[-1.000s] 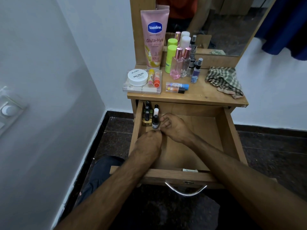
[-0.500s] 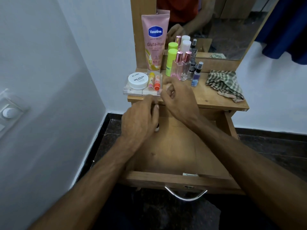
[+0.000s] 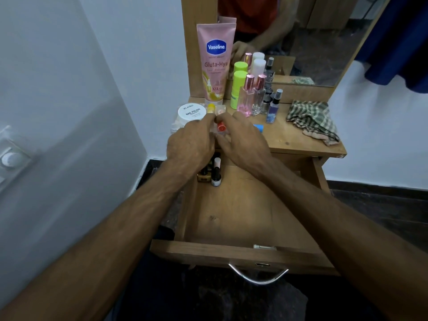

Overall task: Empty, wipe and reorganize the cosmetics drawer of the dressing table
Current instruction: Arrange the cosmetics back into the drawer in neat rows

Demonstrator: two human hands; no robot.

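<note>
Reaching over the open drawer point(image 3: 243, 212), both hands are being brought to the small tubes at 12 o'clock on the tabletop point(image 3: 301, 140). The left hand point(image 3: 190, 144) and right hand point(image 3: 243, 140) are curled; whether anything is being held cannot be told. Tubes should be lifted singly, avoiding the white jar point(image 3: 191, 112). Counted: two pink-capped bottles, one cloth point(image 3: 311, 120), several small bottles point(image 3: 214, 174) in the drawer's 11 o'clock corner.
</note>
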